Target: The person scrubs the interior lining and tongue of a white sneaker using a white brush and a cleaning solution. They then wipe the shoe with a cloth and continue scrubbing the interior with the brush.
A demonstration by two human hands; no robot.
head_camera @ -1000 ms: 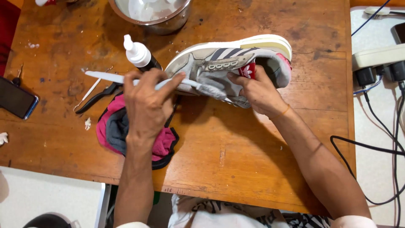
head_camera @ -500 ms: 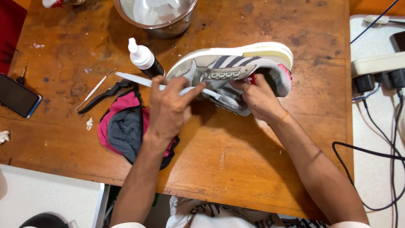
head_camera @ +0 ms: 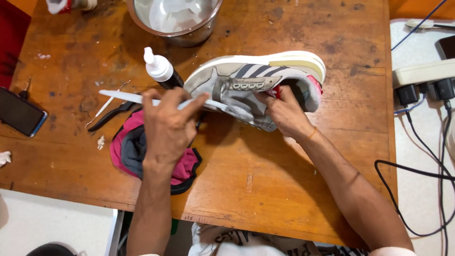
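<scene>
Up top, a steel bowl [head_camera: 201, 33] holds crumpled white tissue [head_camera: 173, 16].

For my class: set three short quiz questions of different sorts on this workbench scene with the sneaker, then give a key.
1. True or false: the right hand grips the grey sneaker at its opening.
2. The left hand holds: A) the white brush handle, B) the dropper bottle, C) the phone.
3. Fill in: under the left wrist lies a pink and grey ____.

Key: 1 true; 2 A; 3 cloth.
</scene>
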